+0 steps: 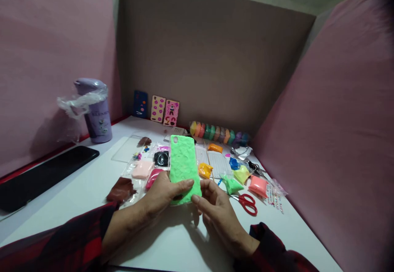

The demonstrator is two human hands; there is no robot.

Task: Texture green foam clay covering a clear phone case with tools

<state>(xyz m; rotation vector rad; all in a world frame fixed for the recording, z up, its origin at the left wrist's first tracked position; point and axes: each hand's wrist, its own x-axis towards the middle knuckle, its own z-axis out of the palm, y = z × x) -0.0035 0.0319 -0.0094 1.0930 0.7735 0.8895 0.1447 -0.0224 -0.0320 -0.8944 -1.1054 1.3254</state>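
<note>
Left hand (pixel 163 190) grasping lumpy green phone case (pixel 184 161) at seven o'clock, right hand (pixel 220 210) pinching its five-o'clock corner, red-handled scissors (pixel 247 204) lying toward four o'clock.

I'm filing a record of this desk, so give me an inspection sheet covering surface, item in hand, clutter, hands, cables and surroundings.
Surface: white table, crowded beyond the hands.
Item in hand: green phone case, bumpy face, small opening at its upper left.
Clutter: red-handled scissors right of the case; black packet, brown lump and orange packet among others; row of coloured packs farther back.
Left hand: holds the case, thumb across its lower front.
Right hand: thumb and fingers at its lower right corner.
Cables: nothing seen.
Surroundings: pink side walls, grey back panel, purple tumbler at left, three decorated cases standing at the back.
</note>
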